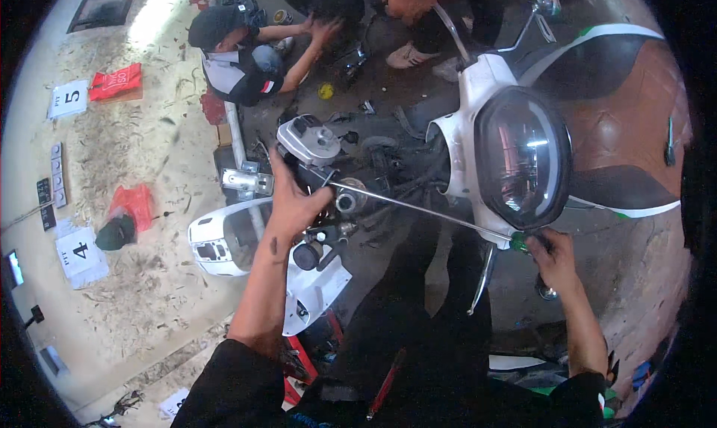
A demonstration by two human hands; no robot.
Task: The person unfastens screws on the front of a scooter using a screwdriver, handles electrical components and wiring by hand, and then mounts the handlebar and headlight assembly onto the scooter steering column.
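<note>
My left hand (pixel 302 193) is closed around a silver metal component (pixel 312 140) with a dark bracket underneath, held over the scooter's dark frame and cables (pixel 396 166). My right hand (pixel 551 256) grips the green handle (pixel 520 241) of a long screwdriver. Its thin steel shaft (pixel 418 206) runs leftward to the component, near my left fingers; whether the tip is seated I cannot tell. Just beyond my right hand stands the white scooter handlebar cover (pixel 467 99) with its oval headlamp (pixel 523 155). Below my left hand lie white body panels (pixel 314 301).
A crouching co-worker (pixel 228 54) has both hands out at the upper left; other people's legs and shoes (pixel 407 54) are behind the scooter. Another white panel (pixel 209 245) and a metal fitting (pixel 243 181) sit at left, beside a pale wall (pixel 142 278). A brown-and-grey vehicle (pixel 612 114) is at right.
</note>
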